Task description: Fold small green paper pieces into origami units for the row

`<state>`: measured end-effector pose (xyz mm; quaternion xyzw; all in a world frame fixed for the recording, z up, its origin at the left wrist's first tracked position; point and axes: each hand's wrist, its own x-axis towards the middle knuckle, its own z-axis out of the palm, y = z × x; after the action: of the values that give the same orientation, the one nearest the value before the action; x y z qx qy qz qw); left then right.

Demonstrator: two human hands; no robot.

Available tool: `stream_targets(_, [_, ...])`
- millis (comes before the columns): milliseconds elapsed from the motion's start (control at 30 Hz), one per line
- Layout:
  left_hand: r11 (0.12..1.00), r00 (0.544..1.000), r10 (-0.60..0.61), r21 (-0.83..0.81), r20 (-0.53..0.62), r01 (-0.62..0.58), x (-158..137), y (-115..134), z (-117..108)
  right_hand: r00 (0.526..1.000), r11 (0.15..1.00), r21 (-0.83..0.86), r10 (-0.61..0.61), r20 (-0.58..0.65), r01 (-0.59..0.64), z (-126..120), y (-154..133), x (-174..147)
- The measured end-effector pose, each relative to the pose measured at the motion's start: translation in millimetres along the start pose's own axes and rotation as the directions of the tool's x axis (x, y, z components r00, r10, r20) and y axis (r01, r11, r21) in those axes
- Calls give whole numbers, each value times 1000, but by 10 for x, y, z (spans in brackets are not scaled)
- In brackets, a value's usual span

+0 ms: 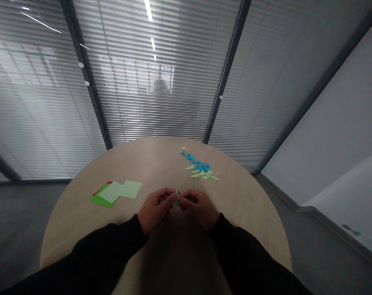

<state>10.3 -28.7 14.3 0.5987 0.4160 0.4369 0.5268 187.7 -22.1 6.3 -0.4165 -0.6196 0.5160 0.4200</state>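
Right now both hands are pinching one small light green paper piece point(177, 200) over the near-middle part of the desk point(250, 213). My left hand point(152, 211) has it between thumb and fingers on one side, my right hand point(202, 209) does the same on the other. Fingertips nearly meet and cover most of the piece, so I can't tell its exact fold.

Off to my left, flat on the desk: two light green sheets point(132, 189), one overlapping a bright green sheet point(100, 200), with a red sheet point(109, 182) peeking out at the back edge.

Ahead and slightly right: folded stars in a slanting trail. One yellow star point(183, 148) at the far end, a run of blue stars point(190, 159) next, light green stars point(206, 175) bunched at the near end. Blue and light green ones crowd together where they meet. Beyond the desk: blinds point(136, 119).
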Motion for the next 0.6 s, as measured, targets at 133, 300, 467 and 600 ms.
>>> stream_targets(133, [999,999,15,43,-37,-14,2,9,14,1000,999,-39,-16,-18,15,39,2,-8])
stream_targets(300, [993,997,50,109,-58,-44,2,31,20,997,994,-105,-37,-64,30,75,-63,-24])
stream_targets(467, [971,985,138,212,-100,-115,15,22,33,997,988,-142,-67,-35,62,97,-59,-39])
stream_targets(600, [958,976,167,258,-141,-127,44,-16,52,990,968,-220,-132,-50,118,121,-4,-34])
